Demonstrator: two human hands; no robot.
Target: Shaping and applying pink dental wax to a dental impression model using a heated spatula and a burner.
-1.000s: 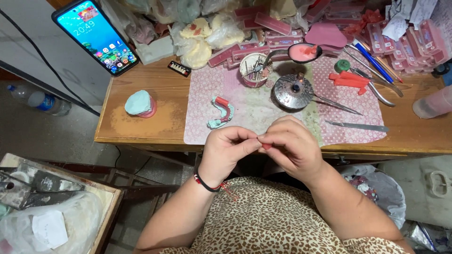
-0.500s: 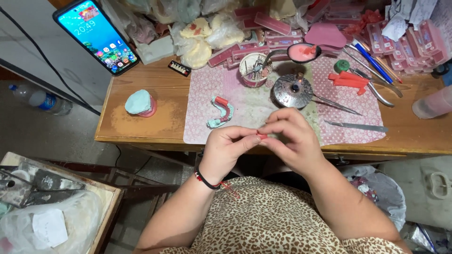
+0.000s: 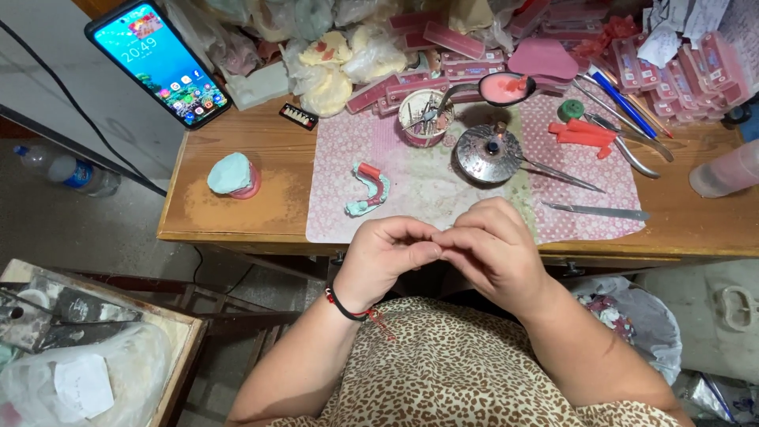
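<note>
Both hands meet just off the near edge of the counter (image 3: pixel 237 229): our left hand (image 3: pixel 385 261) and right hand (image 3: pixel 494 253) are curled in, fingertips pressed together. Something small seems pinched between them, but the fingers cover it and we cannot tell what it is, nor whose grip carries it.

Risk one: the hands hang over our lap, not over the counter. If the pinch slips, a small piece would likely drop onto the spotted cloth of the shirt or down to the floor, hard to find again.

Risk two: just beyond the right hand lie a flat metal blade (image 3: pixel 597 211) and a round metal burner (image 3: pixel 484 154) with a probe resting on it. A blind reach forward could catch either.

Beyond the left hand, the curved dental mould with red wax (image 3: pixel 368 190) sits loose on the pink mat (image 3: pixel 443 198); a knuckle could knock it.
</note>
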